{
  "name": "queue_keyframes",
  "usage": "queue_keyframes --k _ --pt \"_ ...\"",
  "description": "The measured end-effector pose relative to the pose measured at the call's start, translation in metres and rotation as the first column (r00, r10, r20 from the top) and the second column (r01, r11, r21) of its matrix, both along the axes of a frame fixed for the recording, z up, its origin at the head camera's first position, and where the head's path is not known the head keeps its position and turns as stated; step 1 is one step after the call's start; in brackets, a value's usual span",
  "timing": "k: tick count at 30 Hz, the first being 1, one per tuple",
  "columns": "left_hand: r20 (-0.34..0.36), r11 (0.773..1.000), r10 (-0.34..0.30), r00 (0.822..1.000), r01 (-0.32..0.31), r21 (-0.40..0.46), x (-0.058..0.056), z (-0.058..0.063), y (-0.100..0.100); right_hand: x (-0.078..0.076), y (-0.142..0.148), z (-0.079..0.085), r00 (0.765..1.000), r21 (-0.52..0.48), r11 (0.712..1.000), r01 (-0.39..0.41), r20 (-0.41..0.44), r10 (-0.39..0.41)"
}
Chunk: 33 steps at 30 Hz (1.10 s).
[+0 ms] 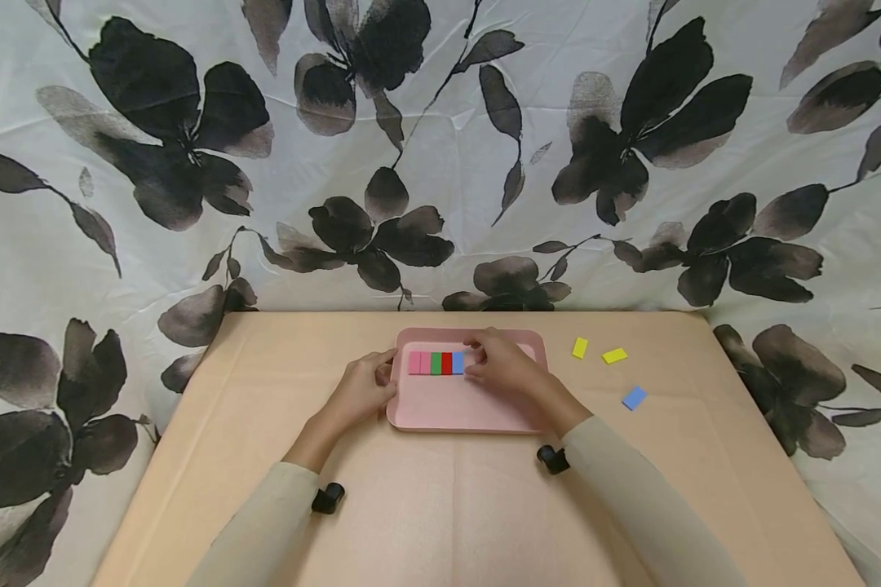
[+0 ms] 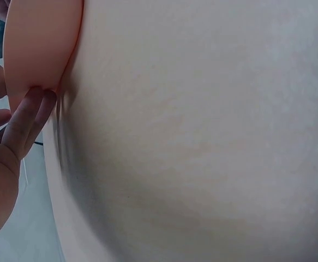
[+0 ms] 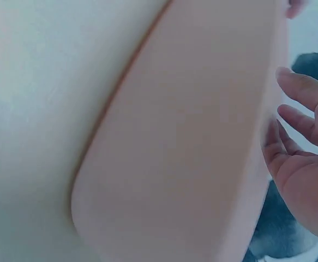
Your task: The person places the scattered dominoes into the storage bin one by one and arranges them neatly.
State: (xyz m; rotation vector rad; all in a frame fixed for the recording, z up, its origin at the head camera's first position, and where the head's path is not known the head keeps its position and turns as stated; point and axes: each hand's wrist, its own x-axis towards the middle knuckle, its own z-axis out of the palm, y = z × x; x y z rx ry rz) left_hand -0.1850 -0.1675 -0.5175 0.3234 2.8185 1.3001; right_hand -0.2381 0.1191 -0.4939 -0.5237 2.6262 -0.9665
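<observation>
A pink tray [image 1: 455,408] lies on the table, carrying a row of small tiles: two pink tiles [image 1: 419,364], a green tile [image 1: 436,364], a red tile [image 1: 447,364] and a blue tile [image 1: 458,364]. My left hand [image 1: 360,387] holds the tray's left edge; in the left wrist view its fingers [image 2: 25,123] press against the rim near a corner. Over the tray's right half, my right hand [image 1: 505,363] has its fingertips beside the blue tile at the row's end. In the right wrist view its fingers [image 3: 303,90] are spread and loosely bent, with no tile showing between them.
Right of the tray lie two loose yellow tiles [image 1: 580,348] and a loose blue tile [image 1: 635,398]. The light-brown table [image 1: 440,505] ends just behind the tray, where a white cloth [image 1: 484,155] with dark flowers hangs. A black wrist camera [image 1: 328,498] sits at the left sleeve.
</observation>
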Motion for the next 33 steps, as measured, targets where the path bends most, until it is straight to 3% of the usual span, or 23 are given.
queue_keyframes --k 7,13,19,26,33 --pt "0.021 1.000 0.000 1.000 0.000 -0.005 0.000 0.000 0.000 0.012 0.031 0.017 0.997 -0.058 0.998 0.018 -0.078 -0.023" --pt "0.023 1.000 0.008 1.000 -0.008 -0.007 -0.001 0.000 0.000 0.023 0.066 0.022 0.987 -0.095 0.994 0.049 -0.150 -0.063" --pt "0.024 1.000 0.014 1.000 -0.014 0.002 0.000 -0.001 0.000 0.032 0.099 0.018 0.971 -0.148 0.983 0.108 -0.197 -0.136" --pt "0.014 1.000 0.016 1.000 -0.016 0.005 -0.001 -0.001 0.000 0.035 0.143 0.004 0.934 -0.186 0.969 0.163 -0.286 -0.212" --pt "0.015 1.000 0.020 1.000 -0.020 0.008 -0.003 0.002 0.002 0.039 0.185 0.000 0.920 -0.122 0.963 0.242 -0.286 -0.268"
